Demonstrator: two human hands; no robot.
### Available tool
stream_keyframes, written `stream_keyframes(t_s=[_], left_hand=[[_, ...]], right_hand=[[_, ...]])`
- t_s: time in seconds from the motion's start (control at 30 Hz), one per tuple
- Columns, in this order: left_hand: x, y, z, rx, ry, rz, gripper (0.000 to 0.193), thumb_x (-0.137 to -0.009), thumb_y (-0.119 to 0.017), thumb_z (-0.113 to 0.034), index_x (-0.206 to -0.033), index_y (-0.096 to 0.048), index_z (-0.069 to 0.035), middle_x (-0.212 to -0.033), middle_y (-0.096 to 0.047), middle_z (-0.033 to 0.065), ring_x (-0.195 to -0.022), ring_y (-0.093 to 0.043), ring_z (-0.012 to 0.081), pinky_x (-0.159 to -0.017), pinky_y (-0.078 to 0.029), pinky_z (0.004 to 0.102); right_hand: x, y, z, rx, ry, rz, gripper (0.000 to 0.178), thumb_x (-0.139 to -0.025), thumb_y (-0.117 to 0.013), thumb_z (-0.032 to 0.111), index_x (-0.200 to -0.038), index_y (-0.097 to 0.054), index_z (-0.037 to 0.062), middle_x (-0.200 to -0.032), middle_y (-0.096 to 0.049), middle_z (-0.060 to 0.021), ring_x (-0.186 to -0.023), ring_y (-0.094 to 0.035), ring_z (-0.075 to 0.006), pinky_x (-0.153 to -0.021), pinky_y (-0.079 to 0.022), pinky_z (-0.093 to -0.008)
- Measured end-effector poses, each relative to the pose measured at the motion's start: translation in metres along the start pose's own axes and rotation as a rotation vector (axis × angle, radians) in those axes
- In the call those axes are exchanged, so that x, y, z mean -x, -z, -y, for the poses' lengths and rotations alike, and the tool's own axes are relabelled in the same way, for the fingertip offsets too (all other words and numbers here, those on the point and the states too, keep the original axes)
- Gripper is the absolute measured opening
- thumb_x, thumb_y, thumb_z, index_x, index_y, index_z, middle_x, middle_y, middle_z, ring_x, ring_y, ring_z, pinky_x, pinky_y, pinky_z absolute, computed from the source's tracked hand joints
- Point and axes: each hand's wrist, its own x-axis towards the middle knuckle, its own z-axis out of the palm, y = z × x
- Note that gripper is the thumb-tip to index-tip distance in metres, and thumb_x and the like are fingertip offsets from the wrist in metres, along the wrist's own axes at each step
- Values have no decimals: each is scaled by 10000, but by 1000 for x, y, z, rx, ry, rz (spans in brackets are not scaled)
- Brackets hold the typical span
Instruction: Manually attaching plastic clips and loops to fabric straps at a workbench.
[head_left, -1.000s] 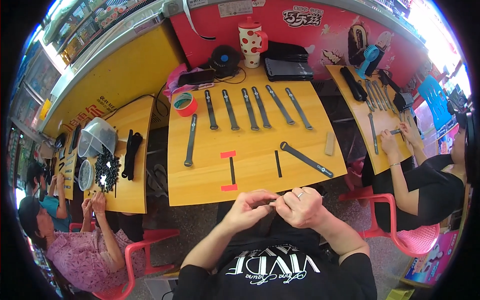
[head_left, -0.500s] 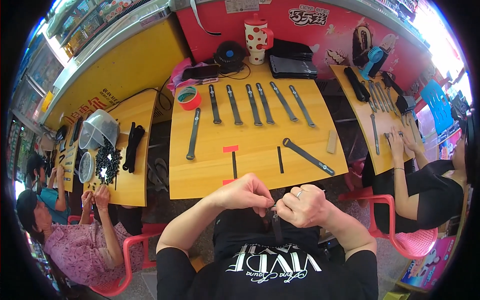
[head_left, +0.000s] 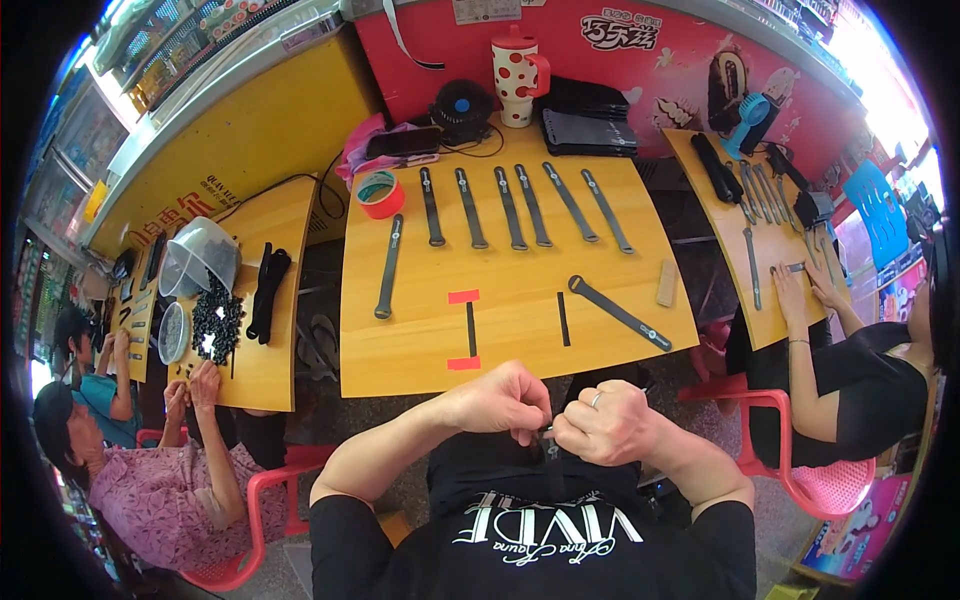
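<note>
Above my lap, in front of the table's near edge, my two hands work close together on a dark strap (head_left: 554, 456). My left hand (head_left: 500, 402) pinches at its upper end with thumb and forefinger. My right hand (head_left: 604, 424), a ring on one finger, is closed in a fist around the strap's top beside it. The strap hangs down against my black clothing, and my fingers hide most of its upper end. On the table nearest my hands lies a black strap (head_left: 622, 313) with a rounded end, set at a slant.
Several similar straps (head_left: 470, 208) lie in a row on the wooden table (head_left: 400, 350). Red tape (head_left: 378, 196), a fan (head_left: 462, 108), a dotted tumbler (head_left: 515, 85) and a black stack (head_left: 588, 132) stand behind. Other people sit at side tables (head_left: 275, 385).
My left hand has dipped slightly, its fingers curling closer to the strap's end beside my right fist. The right hand has shifted slightly downward. At the right table, a person's hands have moved a little.
</note>
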Motion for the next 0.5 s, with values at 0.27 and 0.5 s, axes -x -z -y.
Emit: stream_keyframes(t_s=[0.27,0.5], left_hand=[[0,15,18,31,18,-96,110,-829,-619,-43,-843,-684,44,-715,-666,56,-605,-640,106,-570,-506,218],[-5,17,16,122,-17,17,118,-834,-611,-61,-825,-677,36,-705,-672,73,-566,-644,121,-536,-516,225]], right_hand=[[14,-14,10,-157,-94,-3,307,-762,-741,294,-682,-501,122,-563,-359,7,-476,-472,-145,-424,-352,-294],[3,-8,-4,-426,-275,-26,313,-674,-815,269,-807,-600,86,-665,-524,-33,-575,-586,-189,-474,-425,-317]])
